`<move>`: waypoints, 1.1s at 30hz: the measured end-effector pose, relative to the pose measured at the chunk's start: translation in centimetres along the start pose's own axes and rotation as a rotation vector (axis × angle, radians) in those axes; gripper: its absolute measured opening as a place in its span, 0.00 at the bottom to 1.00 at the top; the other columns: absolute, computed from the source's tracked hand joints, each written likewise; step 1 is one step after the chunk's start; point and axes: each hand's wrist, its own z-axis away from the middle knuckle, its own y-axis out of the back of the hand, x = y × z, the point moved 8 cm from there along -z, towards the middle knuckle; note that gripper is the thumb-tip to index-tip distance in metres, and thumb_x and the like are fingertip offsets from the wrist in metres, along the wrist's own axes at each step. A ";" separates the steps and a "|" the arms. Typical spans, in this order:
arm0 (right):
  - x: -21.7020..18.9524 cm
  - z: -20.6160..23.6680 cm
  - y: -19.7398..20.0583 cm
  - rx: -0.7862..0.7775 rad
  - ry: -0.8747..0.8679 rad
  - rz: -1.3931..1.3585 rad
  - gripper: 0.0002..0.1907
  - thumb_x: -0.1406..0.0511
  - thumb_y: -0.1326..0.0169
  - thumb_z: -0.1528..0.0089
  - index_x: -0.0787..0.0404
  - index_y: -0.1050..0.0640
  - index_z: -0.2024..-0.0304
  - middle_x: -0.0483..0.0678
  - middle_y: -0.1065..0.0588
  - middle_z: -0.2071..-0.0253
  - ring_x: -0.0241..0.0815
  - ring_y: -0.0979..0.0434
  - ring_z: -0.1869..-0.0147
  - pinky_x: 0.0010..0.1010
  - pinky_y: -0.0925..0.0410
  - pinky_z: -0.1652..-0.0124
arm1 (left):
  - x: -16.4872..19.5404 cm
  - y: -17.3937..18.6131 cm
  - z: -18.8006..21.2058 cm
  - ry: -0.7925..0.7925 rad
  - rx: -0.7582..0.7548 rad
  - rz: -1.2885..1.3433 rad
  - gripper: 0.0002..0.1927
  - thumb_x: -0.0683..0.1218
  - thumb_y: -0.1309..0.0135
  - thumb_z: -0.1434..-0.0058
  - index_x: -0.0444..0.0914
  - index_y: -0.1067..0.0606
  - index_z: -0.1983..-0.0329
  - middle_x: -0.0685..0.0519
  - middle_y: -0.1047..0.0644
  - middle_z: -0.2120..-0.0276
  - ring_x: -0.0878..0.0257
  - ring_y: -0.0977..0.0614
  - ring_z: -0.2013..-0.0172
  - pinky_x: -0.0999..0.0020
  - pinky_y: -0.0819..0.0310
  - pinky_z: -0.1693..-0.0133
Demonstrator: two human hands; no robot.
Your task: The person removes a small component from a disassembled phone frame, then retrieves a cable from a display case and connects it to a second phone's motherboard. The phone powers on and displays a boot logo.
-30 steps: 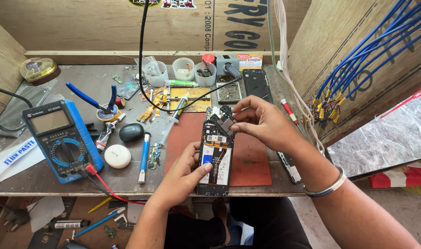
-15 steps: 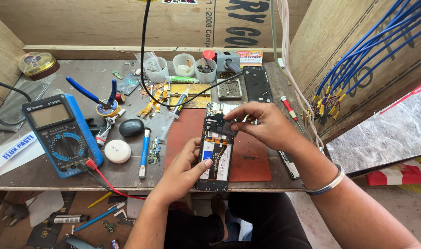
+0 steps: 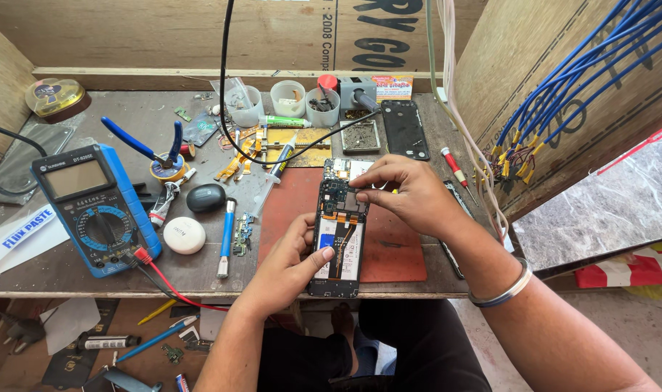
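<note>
Red mat (image 3: pixel 396 247) on the worktop (image 3: pixel 128 123) carries an opened phone (image 3: pixel 340 229), back cover (image 3: pixel 405 129) already off and lying apart near the cups. Left hand (image 3: pixel 291 265) grips the phone's lower edge, thumb on the battery area. Right hand (image 3: pixel 407 192) pinches at the board near the top, fingers together on a small part, too small to identify. Internals exposed; reassembly not done. Multimeter (image 3: pixel 91 207) sits left, unused.

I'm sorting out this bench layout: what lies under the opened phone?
Under the opened phone lies a red-brown work mat on the bench, showing on both sides. The left hand holds its lower edge, the right hand its top. Whatever sits directly beneath the phone is hidden.
</note>
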 end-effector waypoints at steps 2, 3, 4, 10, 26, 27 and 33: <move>0.2 0.0 -0.1 0.002 -0.004 0.002 0.10 0.69 0.37 0.41 0.59 0.14 0.56 0.45 0.22 0.61 0.36 0.20 0.55 0.26 0.27 0.54 | -0.1 0.1 0.0 0.018 0.011 0.005 0.24 0.37 0.50 0.34 0.35 0.38 0.35 0.52 0.22 0.52 0.67 0.22 0.49 0.68 0.27 0.47; 0.3 0.1 -0.1 0.003 -0.012 -0.009 0.10 0.69 0.38 0.40 0.58 0.14 0.56 0.44 0.22 0.61 0.35 0.20 0.55 0.26 0.27 0.54 | 0.0 0.0 0.1 0.017 0.010 0.011 0.24 0.37 0.50 0.34 0.35 0.38 0.35 0.52 0.22 0.52 0.67 0.22 0.49 0.68 0.27 0.47; 0.4 0.1 -0.1 0.004 -0.020 -0.019 0.09 0.69 0.38 0.40 0.58 0.14 0.56 0.44 0.22 0.60 0.35 0.20 0.54 0.25 0.27 0.53 | 0.0 0.0 0.1 0.015 0.009 0.017 0.24 0.37 0.50 0.34 0.35 0.38 0.35 0.52 0.23 0.52 0.67 0.22 0.49 0.68 0.27 0.47; 1.8 -0.1 -0.5 -0.011 -0.114 -0.171 0.09 0.69 0.40 0.39 0.61 0.15 0.55 0.44 0.23 0.59 0.34 0.20 0.55 0.25 0.24 0.54 | 0.2 0.0 0.1 0.005 0.008 -0.003 0.24 0.37 0.50 0.34 0.35 0.38 0.35 0.52 0.22 0.51 0.68 0.22 0.49 0.69 0.27 0.47; 2.2 -0.2 -0.5 -0.010 -0.047 -0.213 0.08 0.70 0.40 0.38 0.62 0.15 0.57 0.43 0.24 0.59 0.32 0.22 0.54 0.24 0.27 0.54 | -0.1 0.0 0.0 0.009 -0.009 0.002 0.24 0.38 0.50 0.34 0.35 0.38 0.35 0.52 0.23 0.51 0.67 0.23 0.49 0.68 0.27 0.46; 2.3 -0.1 -0.6 -0.001 -0.045 -0.231 0.08 0.70 0.41 0.38 0.62 0.15 0.57 0.42 0.24 0.59 0.32 0.22 0.55 0.23 0.27 0.54 | -0.1 0.1 0.0 0.009 -0.010 0.006 0.24 0.38 0.50 0.34 0.35 0.38 0.35 0.52 0.23 0.50 0.67 0.23 0.48 0.68 0.27 0.46; 3.1 0.1 -0.9 0.044 -0.064 -0.232 0.08 0.70 0.40 0.37 0.63 0.15 0.56 0.43 0.22 0.60 0.31 0.23 0.58 0.24 0.28 0.58 | -0.1 0.2 0.0 0.019 0.001 0.006 0.25 0.38 0.50 0.34 0.35 0.39 0.33 0.50 0.22 0.52 0.66 0.22 0.50 0.67 0.27 0.47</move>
